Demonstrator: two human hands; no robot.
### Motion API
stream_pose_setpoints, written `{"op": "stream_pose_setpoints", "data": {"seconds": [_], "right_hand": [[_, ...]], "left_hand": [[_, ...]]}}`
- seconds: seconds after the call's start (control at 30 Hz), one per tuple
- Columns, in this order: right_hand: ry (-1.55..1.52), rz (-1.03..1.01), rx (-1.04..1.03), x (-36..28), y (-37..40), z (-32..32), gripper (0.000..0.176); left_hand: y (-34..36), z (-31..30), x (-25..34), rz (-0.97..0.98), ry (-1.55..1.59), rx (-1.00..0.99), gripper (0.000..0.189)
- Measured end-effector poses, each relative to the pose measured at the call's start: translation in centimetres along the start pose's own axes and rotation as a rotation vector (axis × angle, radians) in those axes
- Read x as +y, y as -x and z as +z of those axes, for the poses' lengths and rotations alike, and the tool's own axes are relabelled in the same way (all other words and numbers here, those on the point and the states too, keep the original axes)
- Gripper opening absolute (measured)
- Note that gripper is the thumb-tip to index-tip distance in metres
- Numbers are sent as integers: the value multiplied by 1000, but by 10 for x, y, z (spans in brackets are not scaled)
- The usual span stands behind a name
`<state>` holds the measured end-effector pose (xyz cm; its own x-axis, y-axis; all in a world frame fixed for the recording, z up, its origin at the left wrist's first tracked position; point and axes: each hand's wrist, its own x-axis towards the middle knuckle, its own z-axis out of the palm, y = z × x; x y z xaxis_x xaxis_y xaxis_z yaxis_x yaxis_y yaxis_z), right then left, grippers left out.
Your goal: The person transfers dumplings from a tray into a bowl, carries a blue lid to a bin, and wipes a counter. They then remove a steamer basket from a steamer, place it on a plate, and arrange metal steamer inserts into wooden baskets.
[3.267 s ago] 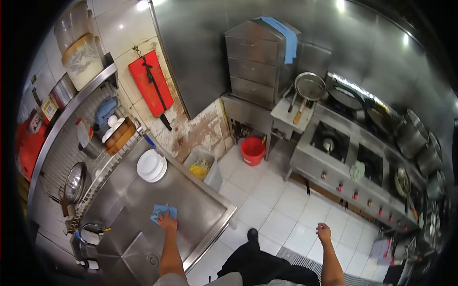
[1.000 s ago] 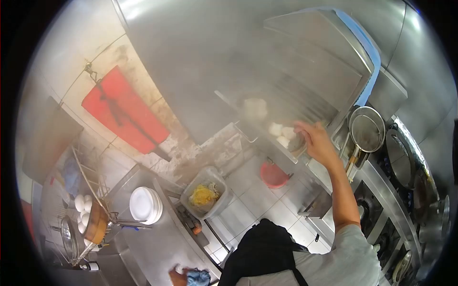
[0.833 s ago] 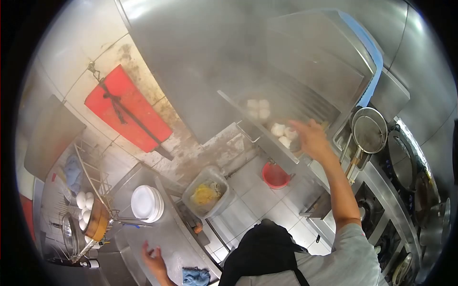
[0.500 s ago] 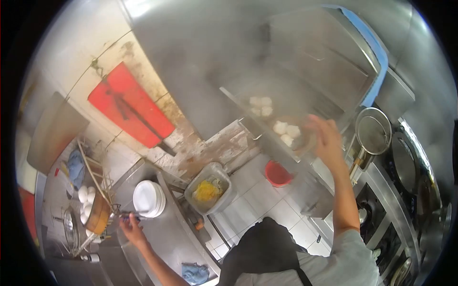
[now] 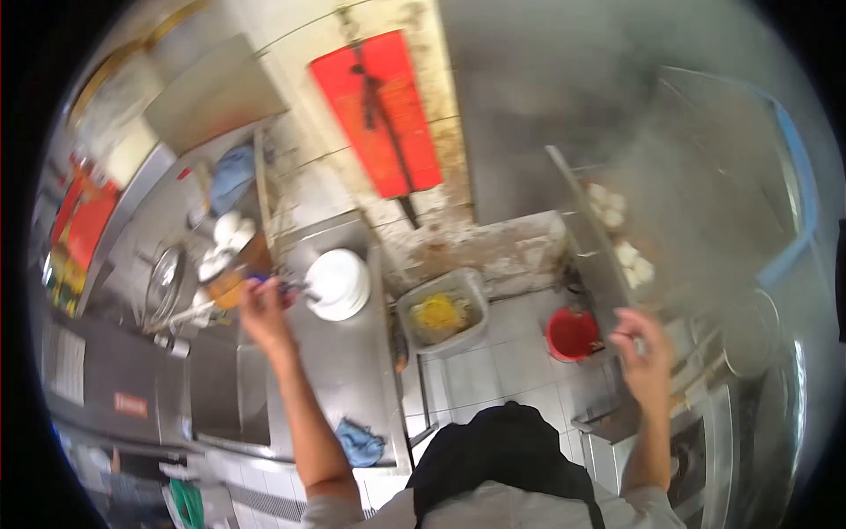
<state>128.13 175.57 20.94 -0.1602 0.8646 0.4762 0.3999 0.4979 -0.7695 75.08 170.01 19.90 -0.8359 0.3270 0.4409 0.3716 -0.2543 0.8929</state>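
Note:
My left hand (image 5: pixel 267 310) is raised over the left counter, its fingers closed round a slim metal utensil (image 5: pixel 295 286) with a blue part near the grip. Its exact kind is blurred. The utensil's end reaches toward a stack of white plates (image 5: pixel 337 286). An orange-brown container (image 5: pixel 231 289) with white rounded things (image 5: pixel 231 233) in and around it is just beyond this hand. My right hand (image 5: pixel 646 348) hangs near the front edge of the steaming metal unit, fingers bent and apart, with nothing visible in it. White buns (image 5: pixel 608 209) lie in two clusters inside that unit, partly veiled by steam.
A grey tub (image 5: pixel 483 319) with yellow shreds stands low between the counters, near a red bucket (image 5: pixel 571 335). A blue cloth (image 5: pixel 359 443) lies on the left counter (image 5: pixel 344 375). A red board (image 5: pixel 379 115) hangs on the wall. A strainer (image 5: pixel 751 335) is at the right.
The view has turned left, so everything shifts rightward in frame. My right hand has drawn back from above the buns. My left hand still holds the utensil, its end now beside the plates.

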Motion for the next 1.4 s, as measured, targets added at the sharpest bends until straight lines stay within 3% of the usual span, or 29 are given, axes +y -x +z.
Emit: {"op": "stream_pose_setpoints", "data": {"seconds": [0.1,0.17,0.23,0.3,0.33,0.37,0.4,0.47,0.5,0.57,0.63,0.67,0.7,0.73,0.77,0.8,0.83,0.87,0.9,0.97,1.0,1.03,1.07,1.1,1.17,1.23,1.3,1.33,1.4], "right_hand": [[-178,70,-217,1,7,26,23],[-383,158,-384,-22,12,41,24],[-788,217,-578,-11,23,65,38],[-1282,410,-758,-18,24,88,51],[-1271,410,-752,-26,24,88,51],[-1394,655,-818,-39,22,86,53],[-1509,908,-878,-45,22,84,56],[-1313,976,-907,-14,34,81,57],[-1120,1043,-931,-9,33,73,58],[-896,893,-821,-6,37,40,63],[-602,813,-696,9,35,-7,71],[-519,834,-454,-12,28,-29,73],[-311,715,-432,-4,21,-53,70],[-107,594,-405,5,14,-79,68],[68,607,-340,2,6,-99,59],[244,619,-276,-1,-2,-117,51],[396,465,-276,4,-9,-134,48],[546,306,-277,6,-16,-146,46],[558,309,-276,4,-24,-151,46],[1214,77,-439,-1,-39,-158,35],[1223,78,-439,1,-44,-157,35],[1312,-91,-481,9,-48,-154,29],[1396,-263,-522,16,-52,-150,24],[1403,-263,-522,21,-58,-142,24],[1543,-454,-564,25,-71,-120,15],[1618,-488,-611,18,-82,-110,13],[1695,-517,-656,5,-88,-103,11],[1685,-449,-666,-4,-89,-101,14],[1683,-379,-677,-8,-91,-96,17]], "left_hand": [[-1,-3,45,227,-47,65,19],[12,0,80,380,-8,-48,19],[50,22,103,556,13,-285,16],[93,43,120,791,34,-790,14],[122,63,130,670,17,-1081,13],[143,79,117,855,-31,-1182,20],[169,93,107,854,-17,-1240,20],[195,103,95,859,6,-1300,20],[200,105,91,888,40,-1285,21],[204,104,83,912,86,-1266,23],[187,89,68,775,-105,-992,18],[177,84,52,621,-183,-860,16],[164,79,26,469,-258,-729,15],[147,70,-6,193,-294,-636,20],[127,59,-45,-82,-326,-538,26],[106,40,-95,-440,-49,-361,38],[85,16,-149,-790,228,-165,53],[61,-10,-212,-990,350,29,61],[43,-27,-259,-1183,473,233,69],[29,-38,-285,-1194,399,300,71],[28,-40,-292,-1192,320,367,74],[30,-41,-300,-1199,324,367,74],[30,-38,-299,-1135,234,228,75],[30,-33,-296,-1065,146,91,76],[32,-16,-295,-1018,27,94,76],[32,-6,-301,-967,-81,102,76],[20,-9,-353,-786,-191,75,69],[14,-12,-361,-787,-181,72,69],[13,-12,-364,-488,-496,65,63]]}}
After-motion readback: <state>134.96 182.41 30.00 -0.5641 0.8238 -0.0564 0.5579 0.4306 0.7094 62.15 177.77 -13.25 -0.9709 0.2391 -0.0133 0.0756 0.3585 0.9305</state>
